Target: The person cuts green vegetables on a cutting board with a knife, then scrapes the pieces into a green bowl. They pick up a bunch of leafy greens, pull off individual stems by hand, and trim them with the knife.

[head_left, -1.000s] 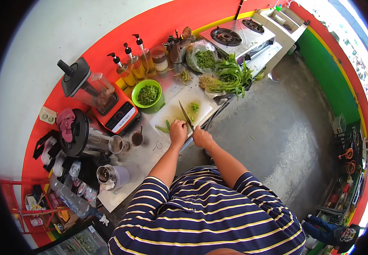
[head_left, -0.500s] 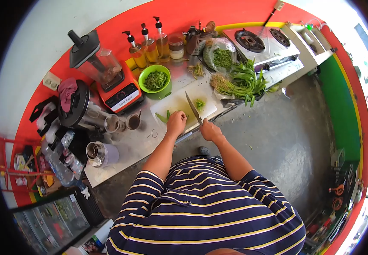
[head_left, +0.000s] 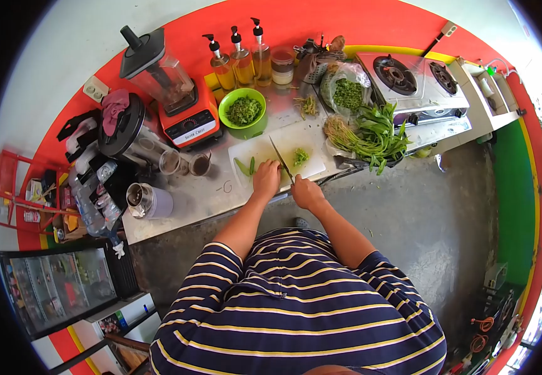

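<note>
A white cutting board (head_left: 313, 167) lies near the counter's front edge. My right hand (head_left: 308, 192) is closed round the handle of a long knife (head_left: 280, 156), whose blade points up and left across the board. Just left of the blade, my left hand (head_left: 267, 180) rests on the board with its fingers bent together; whatever is under the fingertips is too small to make out. Chopped green pieces (head_left: 300, 156) form a small pile right of the knife. Long green pods (head_left: 244, 167) lie at the board's left end.
Behind the board stand a green bowl (head_left: 259, 125) of chopped greens, a red blender (head_left: 189, 128) and pump bottles (head_left: 242, 65). Leafy stalks (head_left: 377, 132) lie to the right, before a gas stove (head_left: 416, 81). Glass jars (head_left: 199, 164) and a metal-topped container (head_left: 152, 201) stand left.
The view has shifted, so the counter appears lower and further right. My left hand is now nearer the knife blade, and the knife stays in my right hand.
</note>
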Available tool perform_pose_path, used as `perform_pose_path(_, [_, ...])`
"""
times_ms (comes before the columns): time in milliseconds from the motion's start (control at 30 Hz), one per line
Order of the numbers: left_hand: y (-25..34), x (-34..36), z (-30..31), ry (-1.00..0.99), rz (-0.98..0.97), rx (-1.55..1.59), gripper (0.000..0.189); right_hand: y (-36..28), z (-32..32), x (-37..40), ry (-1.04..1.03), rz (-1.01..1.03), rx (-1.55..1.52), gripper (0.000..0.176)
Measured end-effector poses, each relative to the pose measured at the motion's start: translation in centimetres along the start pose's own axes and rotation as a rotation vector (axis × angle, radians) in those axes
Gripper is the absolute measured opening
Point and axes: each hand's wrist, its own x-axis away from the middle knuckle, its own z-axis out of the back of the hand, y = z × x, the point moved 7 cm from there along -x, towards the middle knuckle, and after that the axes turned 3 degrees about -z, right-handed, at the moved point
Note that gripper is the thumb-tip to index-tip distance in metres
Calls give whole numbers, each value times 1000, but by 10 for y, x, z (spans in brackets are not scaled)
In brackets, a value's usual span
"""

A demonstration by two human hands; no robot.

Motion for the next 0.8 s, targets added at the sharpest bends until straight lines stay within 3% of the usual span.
perform_pose_path(233, [4, 11, 3, 73, 17, 35, 13, -6, -7, 2, -3, -48, 96, 21])
perform_pose_path(467, [4, 11, 0, -11, 29, 12, 12, -16, 12, 1, -47, -19, 191, 23])
perform_pose_path(800, [5, 14, 4, 57, 33, 35, 11, -22, 12, -6, -57, -21, 195, 25])
